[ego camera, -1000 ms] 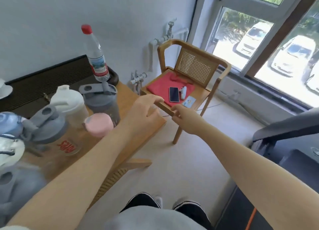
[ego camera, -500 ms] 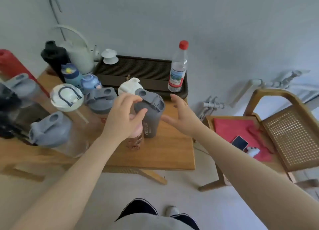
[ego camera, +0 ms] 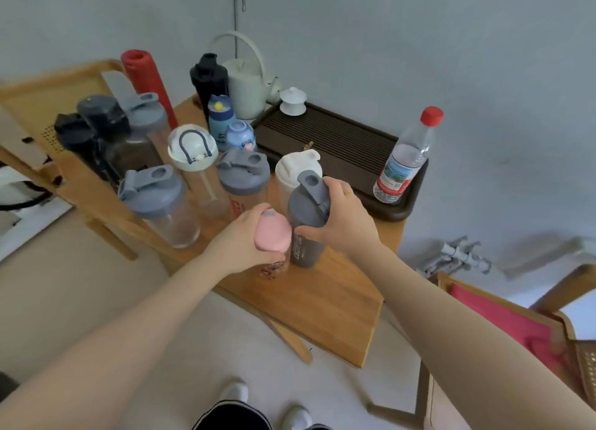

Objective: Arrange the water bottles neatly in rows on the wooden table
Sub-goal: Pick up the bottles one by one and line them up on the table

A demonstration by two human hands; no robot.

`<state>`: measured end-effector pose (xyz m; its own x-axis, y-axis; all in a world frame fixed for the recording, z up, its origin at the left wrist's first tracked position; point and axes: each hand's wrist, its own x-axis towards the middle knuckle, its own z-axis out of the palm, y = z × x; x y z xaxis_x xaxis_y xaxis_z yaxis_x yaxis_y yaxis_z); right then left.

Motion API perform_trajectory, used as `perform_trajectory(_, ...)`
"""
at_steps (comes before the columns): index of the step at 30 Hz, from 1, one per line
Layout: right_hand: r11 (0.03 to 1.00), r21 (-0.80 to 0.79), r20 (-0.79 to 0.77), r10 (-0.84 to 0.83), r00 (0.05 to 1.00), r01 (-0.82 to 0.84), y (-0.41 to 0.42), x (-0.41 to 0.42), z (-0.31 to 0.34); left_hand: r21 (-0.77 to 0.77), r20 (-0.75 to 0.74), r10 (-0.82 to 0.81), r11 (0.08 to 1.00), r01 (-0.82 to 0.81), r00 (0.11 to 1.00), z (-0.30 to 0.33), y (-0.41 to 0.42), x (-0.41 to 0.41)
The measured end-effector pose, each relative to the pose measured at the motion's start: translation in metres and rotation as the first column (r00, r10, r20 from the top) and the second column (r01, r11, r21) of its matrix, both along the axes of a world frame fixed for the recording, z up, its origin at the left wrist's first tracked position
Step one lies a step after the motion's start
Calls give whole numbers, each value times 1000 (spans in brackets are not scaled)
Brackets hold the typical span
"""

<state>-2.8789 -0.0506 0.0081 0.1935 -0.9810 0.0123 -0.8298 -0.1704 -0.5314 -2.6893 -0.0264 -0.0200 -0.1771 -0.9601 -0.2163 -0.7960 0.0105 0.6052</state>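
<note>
Standing upright near the front edge of the wooden table [ego camera: 325, 304], a dark grey shaker bottle [ego camera: 304, 236] was held by the right hand [ego camera: 342, 223], whose fingers were wrapped around its upper body just under the grey flip lid. Just beside it on the left, touching or almost touching it, a bottle with a pink lid [ego camera: 272, 233] was gripped by the left hand [ego camera: 238, 239], which closed around the lid and the top part; the lower body of this bottle was clear and mostly hidden by the hand. Behind these two stood a white shaker [ego camera: 295, 175] and a clear shaker with a grey lid [ego camera: 243, 178], and further left a tall clear bottle with a white lid and blue loop handle [ego camera: 193, 152]. At the left front a wider clear shaker with grey lid [ego camera: 158, 200] stood near the table edge. In the back left there were a few dark bottles [ego camera: 93, 129], another grey-lidded clear one [ego camera: 142, 123], a red bottle [ego camera: 146, 78], a black shaker [ego camera: 209, 78] and two small blue bottles [ego camera: 238, 136]. A dark slatted tea tray [ego camera: 332, 139] lay at the back of the table, with a white kettle [ego camera: 245, 88] and a small white lidded cup [ego camera: 293, 100] at its left end, and a clear plastic water bottle with a red cap [ego camera: 406, 159] standing on its right corner. A wooden chair with a red cushion [ego camera: 503, 316] was at the right of the table.
</note>
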Motion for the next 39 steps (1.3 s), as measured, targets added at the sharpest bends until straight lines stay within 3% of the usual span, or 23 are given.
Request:
perform_trajectory(3, 995, -51, -47, -93, 995, 91, 1, -8, -2, -42, 96, 7, 999, -3, 995, 5, 2, -8)
perform_trajectory(6, 978, -93, -54, -194, 979, 189, 3, -23, -6, -241, 102, -4, 970, 29, 995, 19, 1, -16)
perform_trajectory(9, 956, -91, -5, -280, 960, 278, 5, -30, -8, -488, 139, -97, 860, 153, 985, 36, -17, -22)
perform_trajectory(12, 949, -102, 17, -297, 955, 297, 10, -23, -13, -576, 211, -175, 773, 267, 962, 56, -51, -23)
perform_trajectory(15, 928, -103, 72, -352, 933, 358, 14, -17, -14, -483, 409, -223, 770, 417, 885, 76, -87, -9)
perform_trajectory(17, 910, -85, 112, -396, 912, 405, 14, -13, -14, -278, 638, -246, 810, 516, 730, 82, -108, 7)
perform_trajectory(19, 892, -99, 158, -424, 892, 442, 11, -6, -13, -94, 772, -283, 834, 543, 569, 81, -122, 21)
perform_trajectory(22, 871, -149, 195, -439, 877, 469, 1, 10, -14, 46, 741, -393, 838, 544, 544, 70, -130, 34)
perform_trajectory(27, 820, -152, 205, -520, 829, 552, -3, 35, -20, -32, 650, -408, 828, 560, 641, 53, -129, 45)
perform_trajectory(30, 807, -155, 50, -569, 821, 569, -3, 39, -12, -95, 614, -369, 843, 529, 698, 51, -125, 42)
perform_trajectory(33, 838, -176, -173, -542, 822, 516, -7, 35, 4, -131, 599, -438, 772, 622, 670, 47, -124, 40)
perform_trajectory(36, 908, -121, -225, -418, 880, 401, -17, 25, 18, -67, 484, -630, 666, 743, 608, 47, -129, 42)
perform_trajectory(39, 962, -51, -298, -270, 916, 268, -23, 20, 21, -20, 339, -690, 675, 738, 640, 44, -128, 44)
